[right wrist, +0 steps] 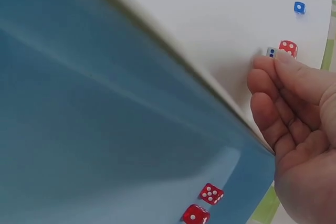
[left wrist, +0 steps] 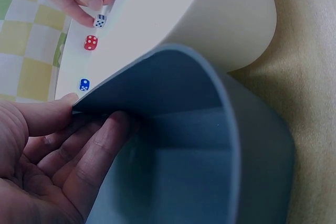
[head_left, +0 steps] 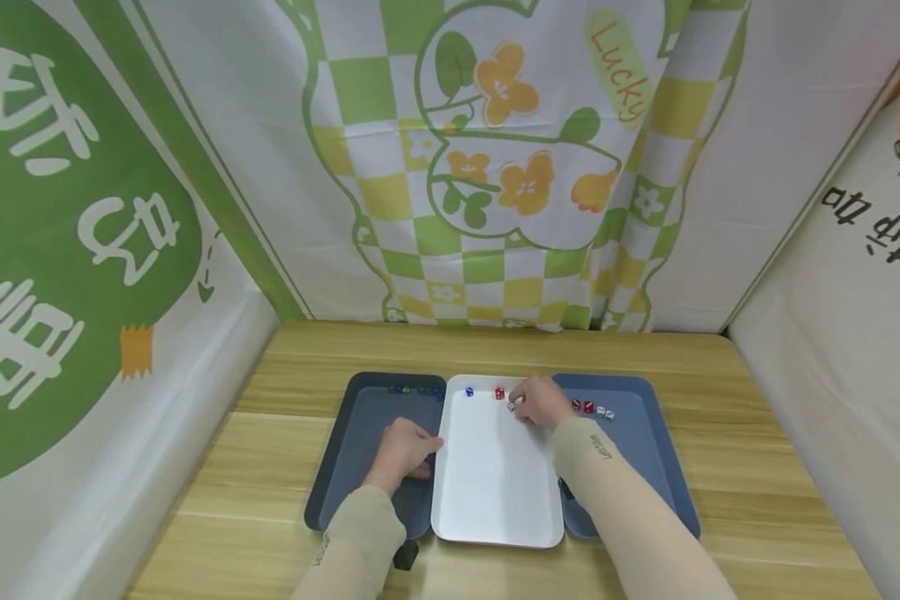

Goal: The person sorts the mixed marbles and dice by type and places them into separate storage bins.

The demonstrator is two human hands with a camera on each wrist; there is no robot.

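Note:
My left hand (head_left: 403, 450) pinches the side rim of the dark grey tray (left wrist: 227, 129), thumb on the rim and fingers inside, next to the white tray (head_left: 495, 492). Between the thumb and index finger of my right hand (head_left: 542, 402) is a white die (left wrist: 100, 21) with dark blue pips, at the far end of the white tray. Close to that die sits a red die (left wrist: 91, 42) with white pips. A blue die (head_left: 469, 392) lies further left in the same tray.
Touching the white tray on the right is a blue-grey tray (head_left: 630, 450) with red dice (right wrist: 211, 194) and white dice (head_left: 602, 412) near its far end. Small blue and green dice-like pieces (head_left: 407, 390) line the dark tray's far end. A patterned curtain (head_left: 495, 283) hangs behind the wooden table (head_left: 765, 467).

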